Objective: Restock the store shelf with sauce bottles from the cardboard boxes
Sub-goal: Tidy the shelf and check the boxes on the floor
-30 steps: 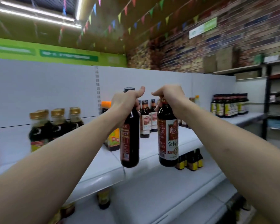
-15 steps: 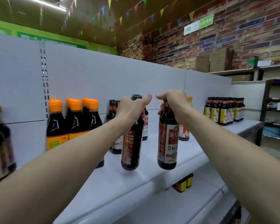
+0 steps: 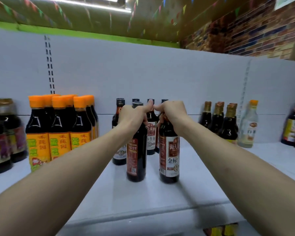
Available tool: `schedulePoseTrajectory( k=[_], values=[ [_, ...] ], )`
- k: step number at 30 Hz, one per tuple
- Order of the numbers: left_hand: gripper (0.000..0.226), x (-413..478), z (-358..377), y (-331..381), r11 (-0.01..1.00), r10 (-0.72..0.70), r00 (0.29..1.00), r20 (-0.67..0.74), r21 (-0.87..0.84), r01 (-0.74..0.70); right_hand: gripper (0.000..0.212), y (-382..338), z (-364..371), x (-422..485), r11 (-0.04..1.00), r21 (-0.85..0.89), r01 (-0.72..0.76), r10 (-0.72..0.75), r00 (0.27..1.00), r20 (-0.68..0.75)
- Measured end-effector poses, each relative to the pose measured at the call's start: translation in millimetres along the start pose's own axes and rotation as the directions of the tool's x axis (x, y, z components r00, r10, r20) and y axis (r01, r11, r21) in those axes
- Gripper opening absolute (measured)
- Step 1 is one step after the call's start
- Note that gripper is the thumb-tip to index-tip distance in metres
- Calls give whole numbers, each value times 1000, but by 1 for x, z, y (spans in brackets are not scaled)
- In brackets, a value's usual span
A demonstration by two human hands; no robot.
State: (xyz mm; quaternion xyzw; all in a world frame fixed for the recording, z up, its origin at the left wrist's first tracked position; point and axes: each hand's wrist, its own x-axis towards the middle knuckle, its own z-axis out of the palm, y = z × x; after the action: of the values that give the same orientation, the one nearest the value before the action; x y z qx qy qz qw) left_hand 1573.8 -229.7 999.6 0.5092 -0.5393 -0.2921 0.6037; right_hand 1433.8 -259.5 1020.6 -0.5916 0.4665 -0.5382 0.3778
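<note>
Head view: left hand (image 3: 132, 116) curled round the neck of one dark sauce bottle (image 3: 137, 160), right hand (image 3: 170, 112) gripping the neck of a second sauce bottle (image 3: 169, 159), both upright, apparently standing on the white shelf (image 3: 160, 198) before matching bottles (image 3: 151, 133), orange-capped bottles (image 3: 58, 133) at left.

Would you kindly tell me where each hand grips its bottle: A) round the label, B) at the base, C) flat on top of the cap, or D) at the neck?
D: the left hand curls round the neck of the left bottle, and the right hand round the neck of the right bottle, with labels and bases uncovered.
</note>
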Motion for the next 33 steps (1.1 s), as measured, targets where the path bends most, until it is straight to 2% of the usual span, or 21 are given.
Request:
schedulePoseTrajectory(
  k=[4,8,13,16,19,21,23,24,27,29,31,33],
  values=[
    [61,5,8,-3,1000,1,999,-44,5,-1,24,17,-2,19,997,53,47,-50,997,53],
    [61,13,13,-12,997,47,996,-81,59,-42,33,32,-3,34,984,47,170,-172,984,54],
    [60,15,18,-16,982,110,980,-167,172,-81,46,43,0,43,960,-100,262,-269,961,-65],
    [57,11,18,-13,974,84,973,-214,225,-34,50,46,5,46,949,-153,276,-294,950,-110],
    [51,8,13,-6,968,14,989,-149,249,24,66,47,7,49,955,-187,231,-258,957,-135],
    [51,5,12,-1,925,10,993,-114,380,34,67,47,8,46,954,-195,228,-256,957,-135],
    [54,2,12,4,838,69,990,-124,546,10,68,47,8,45,951,-213,223,-252,960,-124],
    [53,0,10,8,810,142,981,-134,586,-37,69,46,8,44,951,-216,222,-252,960,-120],
    [44,-1,1,15,768,366,929,-54,581,-269,70,48,8,45,954,-202,223,-248,963,-107],
    [33,2,-3,17,747,418,908,20,562,-356,65,48,6,46,953,-184,240,-259,962,-89],
    [24,6,-3,12,722,443,896,36,578,-380,55,50,4,47,952,-161,259,-273,959,-73],
    [24,11,-1,5,620,495,866,69,670,-408,47,53,3,49,951,-143,273,-286,955,-79]
  ],
)
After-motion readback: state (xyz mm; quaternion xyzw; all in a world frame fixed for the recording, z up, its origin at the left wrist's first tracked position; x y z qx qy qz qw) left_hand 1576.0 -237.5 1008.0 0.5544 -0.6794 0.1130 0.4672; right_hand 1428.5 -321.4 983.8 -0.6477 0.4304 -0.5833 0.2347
